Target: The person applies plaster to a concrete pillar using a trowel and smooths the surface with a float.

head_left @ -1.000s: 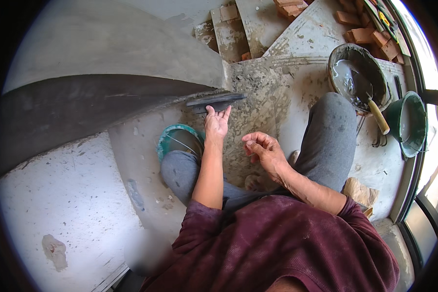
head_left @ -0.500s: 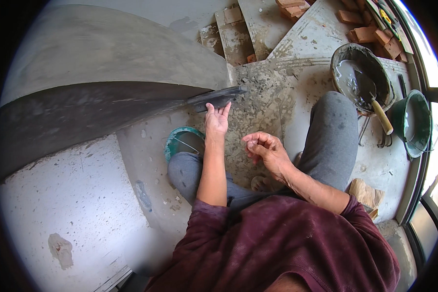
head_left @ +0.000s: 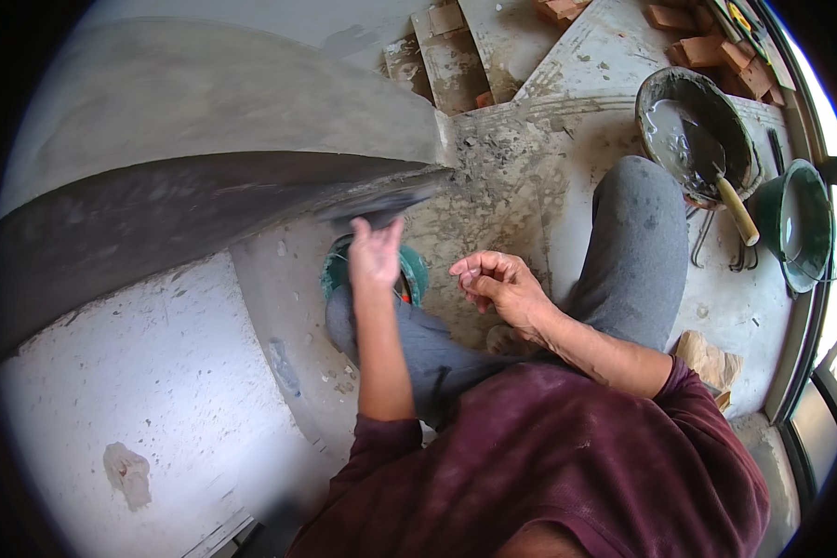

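Against the wall, left hand (head_left: 374, 253) presses trowel (head_left: 381, 199), arm outstretched.

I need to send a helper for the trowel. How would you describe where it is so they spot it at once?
Look at the round black mortar tub at the far right. The trowel stands in its grey mix, its pale wooden handle sticking out over the rim, unlike the green bucket beside it.
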A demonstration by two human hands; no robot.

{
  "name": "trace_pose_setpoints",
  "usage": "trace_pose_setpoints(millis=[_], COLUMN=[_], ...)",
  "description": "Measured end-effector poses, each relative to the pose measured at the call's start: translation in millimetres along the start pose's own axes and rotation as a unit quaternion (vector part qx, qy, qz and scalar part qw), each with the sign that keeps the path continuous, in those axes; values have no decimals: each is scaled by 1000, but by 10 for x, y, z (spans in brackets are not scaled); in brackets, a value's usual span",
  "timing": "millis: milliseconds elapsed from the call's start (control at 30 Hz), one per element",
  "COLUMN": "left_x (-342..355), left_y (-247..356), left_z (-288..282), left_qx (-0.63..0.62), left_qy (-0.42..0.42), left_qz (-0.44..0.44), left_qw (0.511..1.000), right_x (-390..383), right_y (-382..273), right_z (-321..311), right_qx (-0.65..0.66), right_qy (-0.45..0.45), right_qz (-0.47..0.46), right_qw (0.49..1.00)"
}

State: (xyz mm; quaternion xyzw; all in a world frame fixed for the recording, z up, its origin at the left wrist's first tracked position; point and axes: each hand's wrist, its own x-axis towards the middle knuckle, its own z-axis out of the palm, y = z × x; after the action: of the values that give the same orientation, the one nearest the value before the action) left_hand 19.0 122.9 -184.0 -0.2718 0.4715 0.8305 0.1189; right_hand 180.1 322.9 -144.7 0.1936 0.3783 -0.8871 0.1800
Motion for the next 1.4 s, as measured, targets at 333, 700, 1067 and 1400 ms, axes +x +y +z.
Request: trace_pose_setpoints(millis=[333,700,1067,1400], left_x=[364,-358,362,62], left_y=[397,-376,-939,-300], left_z=[68,91,289,545], left_qx=[-119,324,445,431], left_qy=[3,29,35,77], left_qz=[28,193,487,497], left_qw=[993,926,751,749], right_x=[14,46,-55,-68], right_y=[-21,64,88,-17], right_z=[-25,-8,-62,-19], right_qx=[-4,-41,-59,-25], right_qy=[9,-18,-15,-45], right_qz=[8,34,15,3], right_qw=[1000,998,998,999])
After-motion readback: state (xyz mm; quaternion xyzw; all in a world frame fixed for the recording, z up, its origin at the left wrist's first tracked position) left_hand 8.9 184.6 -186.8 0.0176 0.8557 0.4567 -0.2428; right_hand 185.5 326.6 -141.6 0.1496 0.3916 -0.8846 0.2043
